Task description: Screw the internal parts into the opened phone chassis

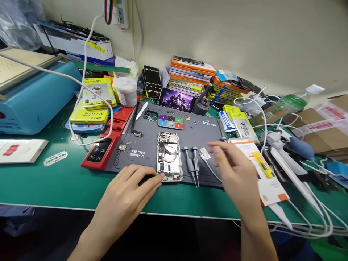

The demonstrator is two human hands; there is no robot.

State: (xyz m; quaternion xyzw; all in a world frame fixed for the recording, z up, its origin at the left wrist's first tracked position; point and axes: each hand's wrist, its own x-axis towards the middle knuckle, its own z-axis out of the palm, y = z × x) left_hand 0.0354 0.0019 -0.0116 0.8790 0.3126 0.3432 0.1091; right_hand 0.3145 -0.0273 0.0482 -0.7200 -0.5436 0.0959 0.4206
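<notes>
An opened phone (170, 157) lies on a dark grey repair mat (146, 145), its inner parts and a round coil showing. My left hand (127, 192) is at its lower left corner, with the index fingertip on the frame and the thumb close by at the near edge. Slightly blurred, my right hand (235, 170) hovers over the mat's right side, fingers loosely apart and nothing visible in them. Below its fingertips are a small metal piece (205, 153) and a white cable (210, 168). Two grey screwdrivers (191, 163) lie between the phone and that hand.
A lit phone (177, 99) leans behind the mat, near a screwdriver holder (201, 107) and stacked boxes (190, 74). A red device (100, 150) borders the mat's left. Yellow battery boxes (91, 110), a razor blade (56, 158) and a blue machine (46, 98) are further left. Cables (320, 214) crowd the right.
</notes>
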